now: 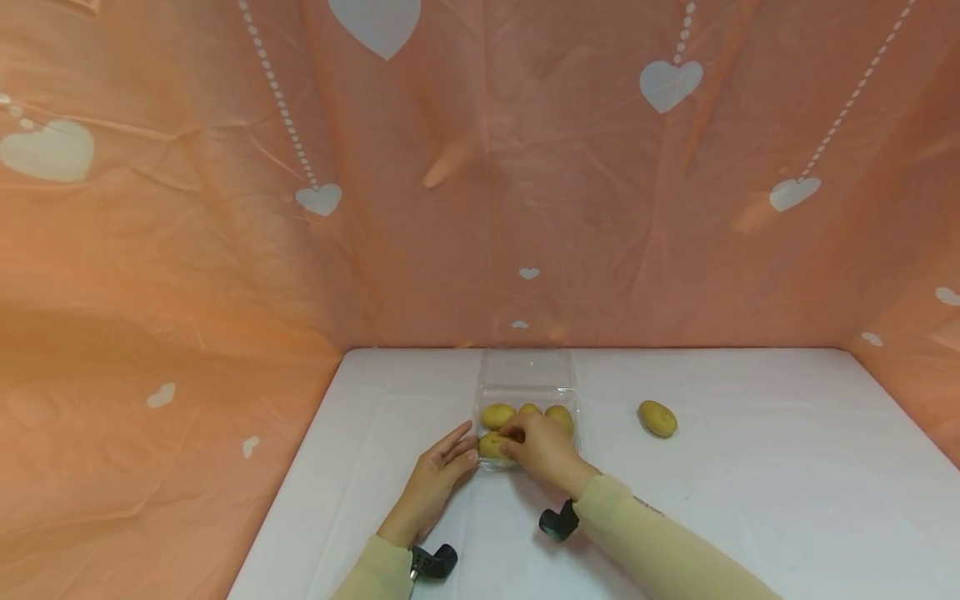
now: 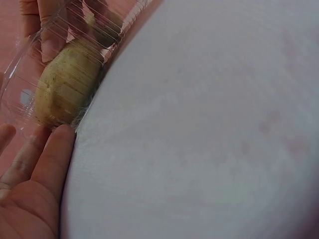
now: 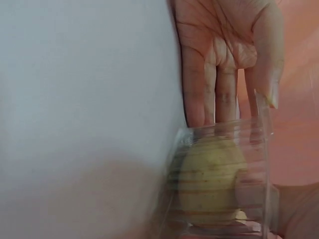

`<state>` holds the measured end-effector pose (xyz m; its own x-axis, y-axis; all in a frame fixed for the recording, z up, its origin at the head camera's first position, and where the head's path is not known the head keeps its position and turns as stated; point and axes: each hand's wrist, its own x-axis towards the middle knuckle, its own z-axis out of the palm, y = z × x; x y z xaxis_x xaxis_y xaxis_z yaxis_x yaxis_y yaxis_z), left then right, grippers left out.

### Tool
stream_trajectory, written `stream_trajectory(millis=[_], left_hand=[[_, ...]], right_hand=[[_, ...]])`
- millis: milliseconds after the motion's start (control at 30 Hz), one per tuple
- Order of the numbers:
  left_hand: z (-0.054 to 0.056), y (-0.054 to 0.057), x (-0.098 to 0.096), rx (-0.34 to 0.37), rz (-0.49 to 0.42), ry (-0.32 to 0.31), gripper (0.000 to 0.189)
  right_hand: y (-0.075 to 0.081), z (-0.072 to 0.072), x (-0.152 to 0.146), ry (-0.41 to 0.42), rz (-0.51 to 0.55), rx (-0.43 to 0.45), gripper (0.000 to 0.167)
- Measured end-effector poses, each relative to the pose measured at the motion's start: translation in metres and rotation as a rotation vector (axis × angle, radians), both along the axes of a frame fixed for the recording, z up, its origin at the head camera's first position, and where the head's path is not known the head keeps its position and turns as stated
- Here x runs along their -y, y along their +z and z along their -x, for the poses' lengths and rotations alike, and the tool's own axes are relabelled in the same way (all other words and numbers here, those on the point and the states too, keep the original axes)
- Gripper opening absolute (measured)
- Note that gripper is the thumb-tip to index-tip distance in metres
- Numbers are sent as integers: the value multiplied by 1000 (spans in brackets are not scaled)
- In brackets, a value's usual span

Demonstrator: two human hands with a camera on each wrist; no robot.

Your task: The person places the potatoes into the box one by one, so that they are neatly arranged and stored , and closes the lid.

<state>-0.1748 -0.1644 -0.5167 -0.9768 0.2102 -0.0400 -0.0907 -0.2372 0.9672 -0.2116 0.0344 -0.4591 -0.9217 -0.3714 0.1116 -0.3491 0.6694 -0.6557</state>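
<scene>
A clear plastic clamshell box (image 1: 501, 467) stands on the table with its lid (image 1: 527, 369) folded back. Inside it lie several yellow potatoes, among them one at the back left (image 1: 498, 416) and one at the right (image 1: 559, 417). My right hand (image 1: 551, 454) reaches in from the right and holds the front-left potato (image 1: 492, 446) between thumb and fingers. Through the ribbed wall, the left wrist view shows this potato (image 2: 70, 82) with right-hand fingers (image 2: 52, 32) at it. With nearly straight fingers, my left hand (image 1: 437, 477) touches the box's left side.
A single potato (image 1: 657, 418) lies on the white table (image 1: 765, 467), to the right of the box. Orange cloth (image 1: 585, 208) with white hearts hangs behind and at the sides. Each wrist carries a small black camera, such as the right one (image 1: 558, 522).
</scene>
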Motion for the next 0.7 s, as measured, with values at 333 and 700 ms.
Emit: stream_trajectory(millis=[333, 700], left_hand=[[0, 1, 0, -3, 5, 0, 64], [-1, 2, 0, -4, 16, -5, 63]], right_hand=[[-2, 0, -7, -12, 45, -3, 26], [26, -1, -50, -125, 151, -8, 38]])
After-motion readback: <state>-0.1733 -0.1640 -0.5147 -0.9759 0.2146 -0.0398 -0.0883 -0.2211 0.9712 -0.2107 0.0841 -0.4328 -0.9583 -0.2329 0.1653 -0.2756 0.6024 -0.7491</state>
